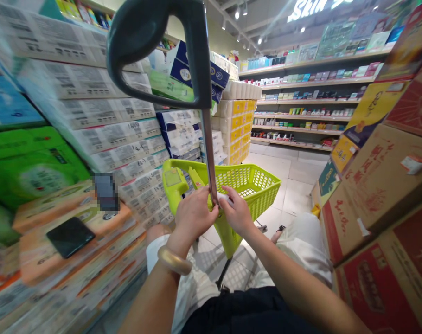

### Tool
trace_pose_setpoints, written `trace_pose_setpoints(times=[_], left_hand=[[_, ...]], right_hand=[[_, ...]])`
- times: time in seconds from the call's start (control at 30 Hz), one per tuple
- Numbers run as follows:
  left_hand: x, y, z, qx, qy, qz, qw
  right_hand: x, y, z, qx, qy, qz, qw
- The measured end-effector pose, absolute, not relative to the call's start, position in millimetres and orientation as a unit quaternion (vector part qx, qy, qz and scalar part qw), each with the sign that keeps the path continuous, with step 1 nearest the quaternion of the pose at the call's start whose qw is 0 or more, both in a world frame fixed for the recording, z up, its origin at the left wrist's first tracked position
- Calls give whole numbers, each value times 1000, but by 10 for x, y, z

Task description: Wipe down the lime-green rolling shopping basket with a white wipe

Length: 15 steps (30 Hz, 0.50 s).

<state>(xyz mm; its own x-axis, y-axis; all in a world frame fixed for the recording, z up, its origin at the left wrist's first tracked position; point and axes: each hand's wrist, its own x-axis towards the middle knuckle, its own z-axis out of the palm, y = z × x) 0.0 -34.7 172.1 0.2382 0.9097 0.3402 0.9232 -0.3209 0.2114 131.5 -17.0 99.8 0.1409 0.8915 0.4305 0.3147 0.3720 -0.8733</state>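
A lime-green shopping basket trolley (pixel 263 188) stands in front of me, between my legs. Its metal pole (pixel 208 148) rises, slightly tilted, to a dark grey loop handle (pixel 199 60) close to the camera. My left hand (pixel 195 211), with a gold bangle (pixel 174 260) on its wrist, is closed at the pole's lower end. On the other side of the pole, my right hand (pixel 237 211) pinches a small white thing (pixel 226 198) against or beside it. Fingers partly cover that white thing, so its kind is unclear.
Stacked packs (pixel 124 125) wall the left side. A black phone-like slab (pixel 71 237) and a blurred-out item (pixel 106 191) lie on orange packs (pixel 33 260). Cardboard cartons (pixel 388 171) rise close on the right. Pale floor tiles (pixel 287 185) lead to stocked shelves (pixel 301 102).
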Motion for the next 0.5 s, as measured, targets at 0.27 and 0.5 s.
trace_pose_setpoints(times=[0.27,0.5], left_hand=[[66,-323,1817,-774,-624,-107,-32],[22,-272,1834,-775,-619,-113,-62]], right_hand=[[1369,-260,938,-518,-628,234,532],[1447,-583,1345,-468,-666,29,579]])
